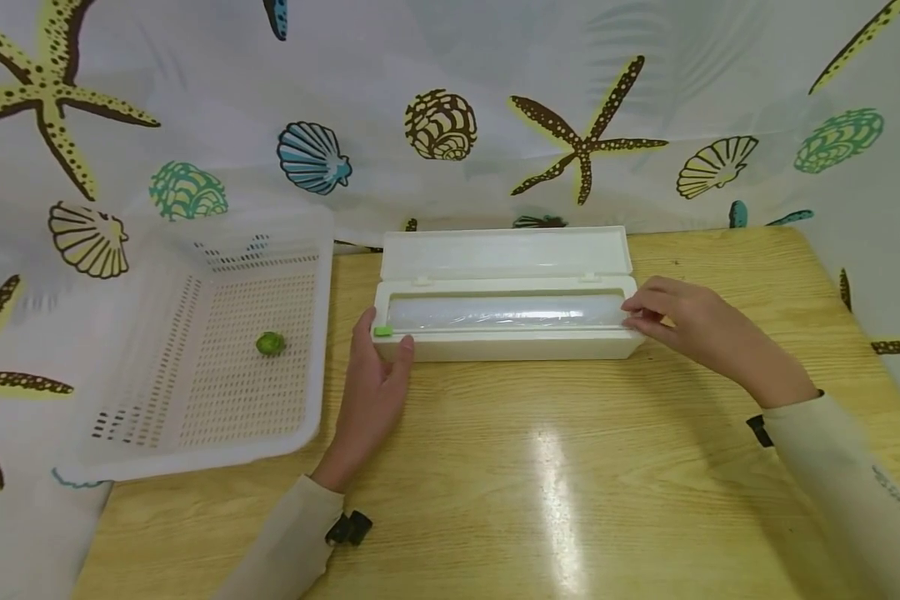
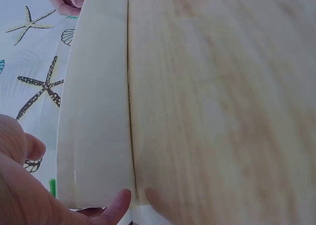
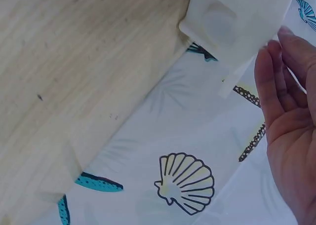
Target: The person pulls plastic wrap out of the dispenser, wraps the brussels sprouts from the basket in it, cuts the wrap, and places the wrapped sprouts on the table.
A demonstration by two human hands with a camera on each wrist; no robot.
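A long white cling film dispenser (image 1: pixel 510 348) lies on the table with its hinged lid (image 1: pixel 504 253) raised at the back. Inside is a shiny roll of cling film (image 1: pixel 495 312). My left hand (image 1: pixel 375 383) grips the left end of the dispenser, thumb on the front wall, beside a small green slide cutter (image 1: pixel 383 332). At the opposite end, my right hand (image 1: pixel 693 321) has thumb and fingertips drawn together at the roll's right end, pinching the film there. In the right wrist view these fingertips (image 3: pixel 274 47) are right at the dispenser's upper edge.
On the left stands a white slatted plastic basket (image 1: pixel 317 333) with one small round green vegetable (image 1: pixel 271 343) in it. A white cloth (image 1: pixel 375 100) printed with shells and starfish hangs behind the wooden table (image 1: pixel 487 467) and along its sides.
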